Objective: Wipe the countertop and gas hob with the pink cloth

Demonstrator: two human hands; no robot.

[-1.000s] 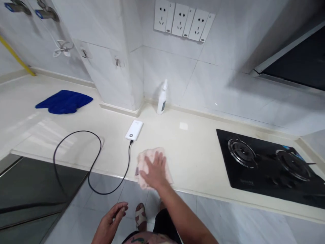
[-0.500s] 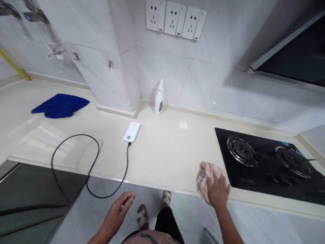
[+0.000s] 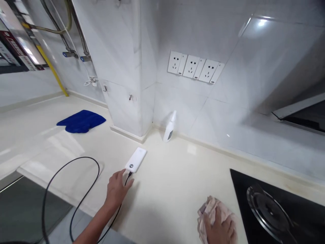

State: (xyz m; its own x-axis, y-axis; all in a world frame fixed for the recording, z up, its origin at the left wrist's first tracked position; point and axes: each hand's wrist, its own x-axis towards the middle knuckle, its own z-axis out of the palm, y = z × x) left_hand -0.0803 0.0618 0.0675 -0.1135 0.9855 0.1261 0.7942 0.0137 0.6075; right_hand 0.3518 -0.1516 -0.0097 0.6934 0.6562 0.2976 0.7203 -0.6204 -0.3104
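A white power bank point(image 3: 136, 159) lies on the cream countertop with a black cable point(image 3: 86, 195) plugged into its near end. At that end is my left hand point(image 3: 117, 188), thumb and fingers apart on either side of the plug, holding nothing. The fingertips are by the power bank's corner; whether they touch it I cannot tell. My right hand point(image 3: 220, 228) grips a crumpled pale pink cloth point(image 3: 212, 206) and rests it on the counter, left of the black gas stove point(image 3: 240, 193).
A white spray bottle point(image 3: 169, 130) stands against the wall, below three wall sockets point(image 3: 194, 67). On the left part of the counter lies a blue cloth point(image 3: 82, 121), beyond the cable loop. A wall pillar point(image 3: 122, 84) juts out between them.
My left hand has moved up from below the counter edge to the power bank's cable end. The right hand still holds the pink cloth. The camera view has shifted.
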